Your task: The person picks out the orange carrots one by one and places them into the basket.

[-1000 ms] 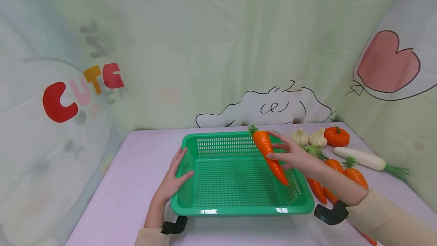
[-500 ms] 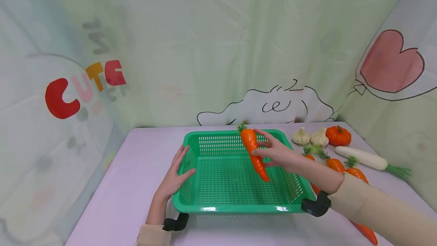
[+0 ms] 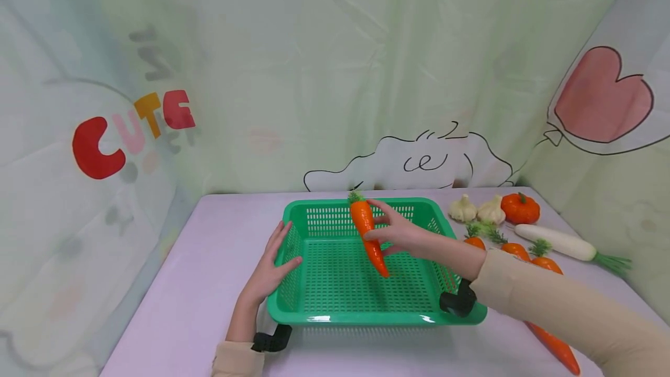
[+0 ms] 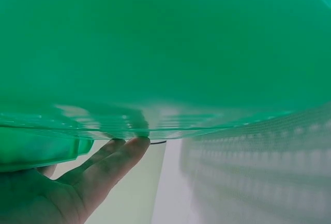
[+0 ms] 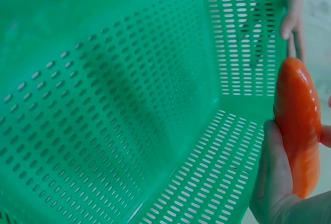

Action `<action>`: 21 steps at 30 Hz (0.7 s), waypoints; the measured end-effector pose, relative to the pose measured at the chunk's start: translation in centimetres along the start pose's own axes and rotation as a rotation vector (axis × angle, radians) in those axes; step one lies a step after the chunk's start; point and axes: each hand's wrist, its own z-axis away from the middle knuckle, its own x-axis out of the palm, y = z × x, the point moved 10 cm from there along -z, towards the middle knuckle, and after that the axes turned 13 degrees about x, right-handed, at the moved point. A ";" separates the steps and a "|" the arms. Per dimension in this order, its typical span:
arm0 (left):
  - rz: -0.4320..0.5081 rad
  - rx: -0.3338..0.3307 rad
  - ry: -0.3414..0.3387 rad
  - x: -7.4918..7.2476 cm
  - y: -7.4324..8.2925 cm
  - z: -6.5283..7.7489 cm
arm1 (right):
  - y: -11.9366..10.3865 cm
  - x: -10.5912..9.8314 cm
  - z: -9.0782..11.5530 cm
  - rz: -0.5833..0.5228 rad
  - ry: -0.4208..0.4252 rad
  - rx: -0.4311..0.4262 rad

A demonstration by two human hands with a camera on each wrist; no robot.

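In the head view, my right hand (image 3: 396, 230) holds an orange carrot (image 3: 362, 220) with a leafy green top above the green basket (image 3: 366, 320). The carrot tilts, its thin tip pointing down and to the right. From the right wrist view, thumb and fingers lie on opposite sides of the carrot (image 5: 297, 115), with the basket's slotted walls and floor beside it. My left hand (image 3: 267, 272) rests against the basket's left rim, fingers extended and thumb reaching over the edge. In the left wrist view, straight fingers (image 4: 116, 167) touch the basket's outer wall (image 4: 165, 53).
Right of the basket lie several carrots (image 3: 555, 348), partly hidden by the right arm. Behind them are garlic bulbs (image 3: 491, 210), a small orange pumpkin (image 3: 520, 208) and a white radish (image 3: 555, 241) on the pale table (image 3: 173, 301). Curtains (image 3: 251, 74) hang close behind.
My right hand has carried the carrot leftward over the basket, from its right side to nearer the middle. The left hand stays at the left rim.
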 end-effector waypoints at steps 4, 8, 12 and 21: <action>0.000 -0.003 0.002 0.0 -0.8 0.0 | 0.1 1.1 -1.1 0.051 -0.011 0.017; 0.018 -0.002 0.005 -0.1 0.8 0.0 | 0.2 2.2 -2.1 0.077 -0.017 0.031; 0.018 -0.001 -0.001 -0.1 2.2 0.0 | 0.3 3.2 -3.2 0.079 -0.028 0.044; 0.026 -0.012 -0.002 -0.1 2.7 0.2 | 0.3 5.5 -5.7 0.132 -0.053 0.067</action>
